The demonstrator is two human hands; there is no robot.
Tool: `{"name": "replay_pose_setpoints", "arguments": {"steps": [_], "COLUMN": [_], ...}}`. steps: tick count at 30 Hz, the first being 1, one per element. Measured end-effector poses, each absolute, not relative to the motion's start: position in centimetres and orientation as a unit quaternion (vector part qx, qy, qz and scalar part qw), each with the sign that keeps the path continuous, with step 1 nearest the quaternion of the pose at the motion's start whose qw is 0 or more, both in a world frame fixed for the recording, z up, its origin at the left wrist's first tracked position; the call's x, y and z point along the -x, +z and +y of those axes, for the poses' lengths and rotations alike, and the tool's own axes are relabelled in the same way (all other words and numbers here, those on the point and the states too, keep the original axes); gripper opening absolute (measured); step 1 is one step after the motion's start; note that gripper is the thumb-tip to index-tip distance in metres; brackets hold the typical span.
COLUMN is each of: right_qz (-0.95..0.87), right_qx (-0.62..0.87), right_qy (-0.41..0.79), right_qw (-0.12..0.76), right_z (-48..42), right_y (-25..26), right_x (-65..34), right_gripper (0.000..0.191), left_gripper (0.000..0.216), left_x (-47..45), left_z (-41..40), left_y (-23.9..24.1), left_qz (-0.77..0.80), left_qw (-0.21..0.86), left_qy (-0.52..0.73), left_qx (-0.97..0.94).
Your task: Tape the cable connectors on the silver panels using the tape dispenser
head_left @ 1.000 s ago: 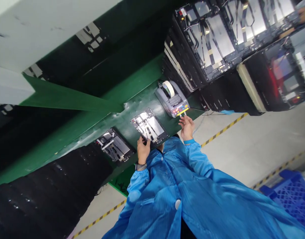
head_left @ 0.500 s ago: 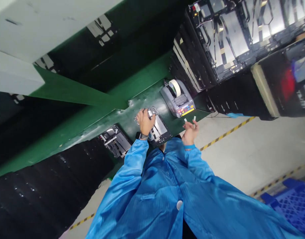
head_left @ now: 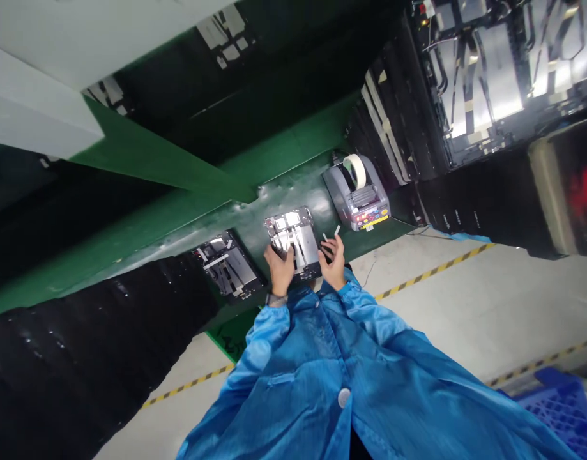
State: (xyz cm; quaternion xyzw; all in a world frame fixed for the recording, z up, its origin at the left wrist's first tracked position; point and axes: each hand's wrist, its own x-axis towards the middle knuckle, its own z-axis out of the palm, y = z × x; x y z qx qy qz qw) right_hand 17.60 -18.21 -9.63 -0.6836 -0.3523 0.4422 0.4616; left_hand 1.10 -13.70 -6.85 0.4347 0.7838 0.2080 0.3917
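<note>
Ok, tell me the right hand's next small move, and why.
Probably lower the right hand onto the open silver-and-black device panel and press down one small white tape strip: strips stick up from its fingertips beside the panel, which the left hand steadies.

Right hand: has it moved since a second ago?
Yes. The right hand has moved away from the tape dispenser, leftward to the near right corner of the open tablet.

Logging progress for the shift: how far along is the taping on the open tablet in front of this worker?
Done: pale strips cross the open grey tablet chassis. In hand: the left hand steadies its near corner; the right hand carries two short white tape pieces on its fingertips, beside the grey tape dispenser. Left: both pieces are not yet stuck down.
</note>
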Motion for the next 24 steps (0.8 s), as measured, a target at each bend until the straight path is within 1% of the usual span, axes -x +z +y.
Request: {"name": "replay_pose_setpoints", "arguments": {"steps": [3,6,10,12,14,17,24], "right_qz": [-0.352,-0.355,-0.384,-0.399,-0.413,-0.434,-0.506], "right_qx": [0.673,0.668,0.663,0.667,0.670,0.678,0.668], "right_qy": [0.454,0.451,0.447,0.431,0.415,0.401,0.385], "right_qw": [0.467,0.473,0.461,0.458,0.456,0.438,0.387], "right_z": [-19.1,-18.7,-17.8,-17.3,-16.7,-15.3,-9.3], "right_y": [-9.5,-9.7,-10.5,-10.9,-11.0,-10.7,-9.8], "right_x": [-16.7,-16.7,-17.6,-18.0,-18.4,-18.8,-18.3], "right_gripper": [0.079,0.077,0.072,0.071,0.071,0.072,0.080], "left_gripper": [0.091,0.095,0.101,0.104,0.105,0.099,0.081], "left_x": [-0.6,-1.0,-3.2,-4.9,-6.5,-7.1,-3.9], "left_z": [-17.9,-18.0,-12.3,-8.7,-5.8,-4.0,-4.7], "left_y": [-6.7,-6.2,-4.9,-4.8,-5.0,-5.9,-6.5], "left_qz": [0.773,0.777,0.792,0.796,0.786,0.778,0.738], "left_qw": [0.419,0.404,0.281,0.240,0.238,0.250,0.276], "left_qy": [0.201,0.206,0.198,0.140,0.070,0.018,-0.009], "left_qx": [-0.431,-0.437,-0.504,-0.537,-0.567,-0.576,-0.615]}}
